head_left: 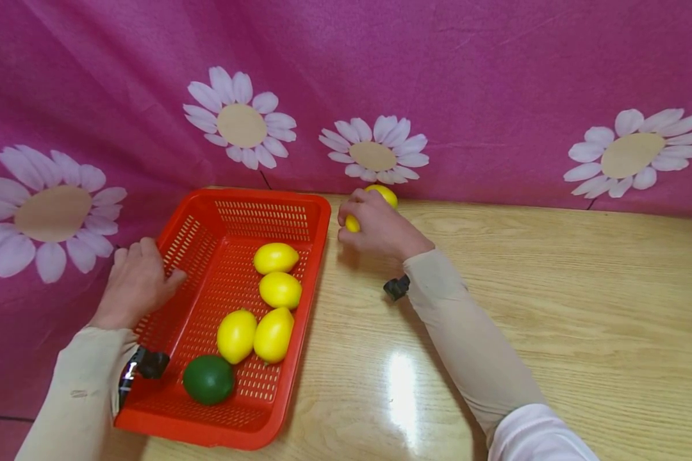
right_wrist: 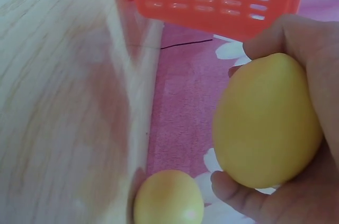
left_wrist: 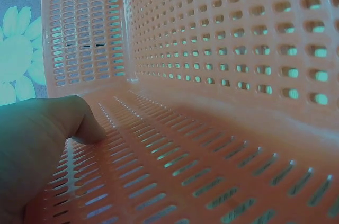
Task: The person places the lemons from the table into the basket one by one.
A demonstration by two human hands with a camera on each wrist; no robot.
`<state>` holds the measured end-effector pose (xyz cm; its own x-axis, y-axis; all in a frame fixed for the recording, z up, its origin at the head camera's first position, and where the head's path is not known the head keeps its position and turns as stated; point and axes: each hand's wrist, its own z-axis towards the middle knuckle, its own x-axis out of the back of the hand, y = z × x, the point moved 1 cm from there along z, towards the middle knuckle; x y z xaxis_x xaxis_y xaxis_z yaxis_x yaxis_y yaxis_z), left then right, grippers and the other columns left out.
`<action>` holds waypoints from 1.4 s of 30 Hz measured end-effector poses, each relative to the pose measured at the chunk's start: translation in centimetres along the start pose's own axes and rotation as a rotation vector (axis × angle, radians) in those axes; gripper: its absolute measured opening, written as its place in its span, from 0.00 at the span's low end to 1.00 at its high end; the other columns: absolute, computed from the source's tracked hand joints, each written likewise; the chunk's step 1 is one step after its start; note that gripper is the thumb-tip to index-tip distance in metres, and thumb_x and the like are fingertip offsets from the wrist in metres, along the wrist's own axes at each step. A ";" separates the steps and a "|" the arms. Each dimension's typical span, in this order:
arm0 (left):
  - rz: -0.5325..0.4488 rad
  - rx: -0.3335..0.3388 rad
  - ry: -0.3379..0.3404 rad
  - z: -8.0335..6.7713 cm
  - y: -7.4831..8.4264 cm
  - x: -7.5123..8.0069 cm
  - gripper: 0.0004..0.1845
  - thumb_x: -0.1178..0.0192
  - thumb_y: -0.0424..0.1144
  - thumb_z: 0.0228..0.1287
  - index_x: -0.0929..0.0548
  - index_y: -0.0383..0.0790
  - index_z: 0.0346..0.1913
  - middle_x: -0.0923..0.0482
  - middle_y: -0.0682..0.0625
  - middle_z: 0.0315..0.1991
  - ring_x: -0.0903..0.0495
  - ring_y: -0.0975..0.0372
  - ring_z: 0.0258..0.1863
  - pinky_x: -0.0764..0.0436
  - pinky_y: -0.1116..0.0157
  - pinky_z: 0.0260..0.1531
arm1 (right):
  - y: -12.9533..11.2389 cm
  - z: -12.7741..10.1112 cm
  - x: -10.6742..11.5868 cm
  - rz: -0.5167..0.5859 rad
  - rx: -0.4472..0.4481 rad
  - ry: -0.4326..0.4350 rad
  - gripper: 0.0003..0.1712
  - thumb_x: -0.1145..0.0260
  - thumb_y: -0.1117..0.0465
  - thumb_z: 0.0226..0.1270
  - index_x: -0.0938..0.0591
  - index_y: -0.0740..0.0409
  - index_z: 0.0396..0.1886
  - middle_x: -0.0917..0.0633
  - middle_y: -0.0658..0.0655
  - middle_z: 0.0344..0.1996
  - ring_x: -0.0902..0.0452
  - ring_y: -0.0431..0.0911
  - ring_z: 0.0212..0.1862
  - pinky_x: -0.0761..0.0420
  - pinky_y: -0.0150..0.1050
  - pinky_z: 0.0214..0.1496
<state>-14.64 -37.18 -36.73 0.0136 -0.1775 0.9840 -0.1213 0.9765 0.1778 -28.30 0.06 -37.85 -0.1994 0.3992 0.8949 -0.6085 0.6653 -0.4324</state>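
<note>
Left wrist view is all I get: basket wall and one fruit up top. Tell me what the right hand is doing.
Observer: The right hand grips a yellow lemon on the table, right of the basket.
Operator: Report any fruit left outside the basket.
Observer: A second lemon lies on the table by the backdrop, just beyond the held one.
Operator: Count the basket's contents.
Observer: Four lemons and one green lime lie inside.
Operator: Confirm where the left hand sits.
Observer: The left hand rests on the basket's left rim, thumb inside.
</note>
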 end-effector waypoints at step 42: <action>0.009 0.016 0.013 0.2 0.3 0.1 0.29 0.33 0.39 0.63 0.37 0.20 0.50 0.32 0.29 0.38 0.35 0.41 0.39 0.35 0.50 0.41 | -4.1 -0.6 1.8 0.027 0.229 0.198 0.11 0.33 0.54 0.68 0.14 0.52 0.45 0.20 0.55 0.54 0.30 0.51 0.60 0.25 0.47 0.65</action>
<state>-14.88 -36.98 -36.54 0.0254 -0.1667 0.9857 -0.1373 0.9761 0.1687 -25.69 -1.60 -34.57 -0.0783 0.5453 0.8346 -0.7668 0.5021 -0.4000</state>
